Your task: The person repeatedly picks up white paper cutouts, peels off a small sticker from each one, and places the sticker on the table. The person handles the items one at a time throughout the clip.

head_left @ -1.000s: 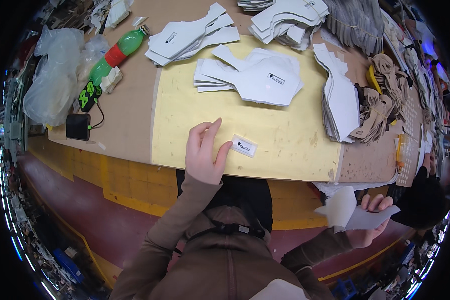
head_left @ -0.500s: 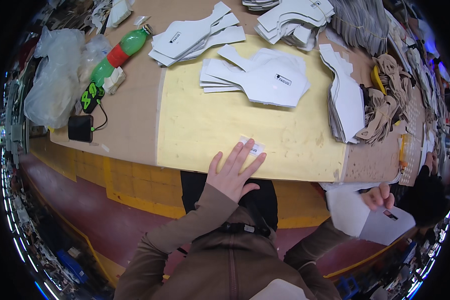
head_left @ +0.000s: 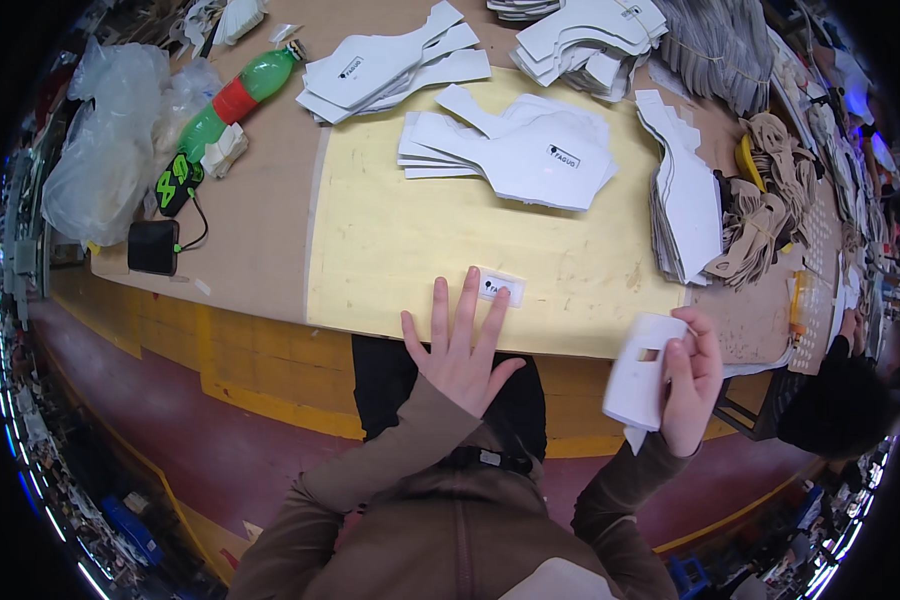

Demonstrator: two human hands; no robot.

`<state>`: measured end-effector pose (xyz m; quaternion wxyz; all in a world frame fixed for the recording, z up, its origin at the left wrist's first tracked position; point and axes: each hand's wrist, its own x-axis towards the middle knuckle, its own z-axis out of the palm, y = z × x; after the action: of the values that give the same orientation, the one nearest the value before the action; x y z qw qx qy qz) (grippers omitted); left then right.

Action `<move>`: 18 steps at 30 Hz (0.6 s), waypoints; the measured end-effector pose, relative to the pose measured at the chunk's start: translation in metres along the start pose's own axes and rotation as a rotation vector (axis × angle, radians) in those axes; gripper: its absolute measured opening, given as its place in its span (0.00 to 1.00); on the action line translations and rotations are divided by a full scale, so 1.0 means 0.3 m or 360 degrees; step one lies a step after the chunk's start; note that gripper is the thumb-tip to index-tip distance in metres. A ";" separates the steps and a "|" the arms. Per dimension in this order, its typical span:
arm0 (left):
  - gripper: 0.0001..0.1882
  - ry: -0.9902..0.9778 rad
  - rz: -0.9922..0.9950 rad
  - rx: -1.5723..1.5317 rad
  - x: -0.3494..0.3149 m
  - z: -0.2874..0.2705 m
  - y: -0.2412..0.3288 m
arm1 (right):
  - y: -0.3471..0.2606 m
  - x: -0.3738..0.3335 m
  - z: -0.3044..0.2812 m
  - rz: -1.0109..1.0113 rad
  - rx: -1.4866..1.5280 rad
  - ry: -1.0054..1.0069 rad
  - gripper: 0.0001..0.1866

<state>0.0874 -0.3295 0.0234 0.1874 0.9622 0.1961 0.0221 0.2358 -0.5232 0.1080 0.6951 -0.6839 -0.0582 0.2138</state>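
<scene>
My left hand [head_left: 460, 345] lies spread at the front edge of the yellow sheet [head_left: 390, 255], its fingertips at a small clear label with dark print [head_left: 500, 286]. In my right hand [head_left: 692, 385] is a white cut piece [head_left: 635, 375] with a small rectangular window, folded or curved, held upright between thumb and fingers just off the table's front edge. Ahead of my hands rests a stack of white cut pieces [head_left: 540, 155], the top one bearing a printed label. What the white material is, I cannot tell.
More white stacks lie at the back left [head_left: 380, 70], back right [head_left: 590, 40] and right [head_left: 682, 200]. Bundled tan pieces [head_left: 760, 220] sit beyond. A green bottle [head_left: 240, 100], plastic bag [head_left: 105, 150] and cabled phone [head_left: 153, 247] occupy the left. Another person's dark head [head_left: 835, 405] is at far right.
My right hand has brought the white piece up and left, from low at the right toward the table edge. My left fingers have shifted slightly left, uncovering more of the label.
</scene>
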 end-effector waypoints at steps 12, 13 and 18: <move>0.28 0.0162 -0.0059 -0.1126 0.067 -0.134 -0.031 | 0.068 0.080 0.181 -0.0102 -0.0444 -0.0191 0.15; 0.24 0.0082 -0.0246 -0.1739 0.075 -0.157 -0.053 | 0.067 0.084 0.191 -0.0089 -0.0474 -0.0245 0.13; 0.34 -0.0223 -0.0543 -0.2190 0.144 -0.171 -0.121 | 0.078 0.111 0.246 -0.0093 -0.0755 -0.0473 0.10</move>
<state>0.1080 -0.2637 0.0564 0.7653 0.5807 0.2731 0.0493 0.2333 -0.4429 0.0824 0.5053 -0.7867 -0.2275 0.2721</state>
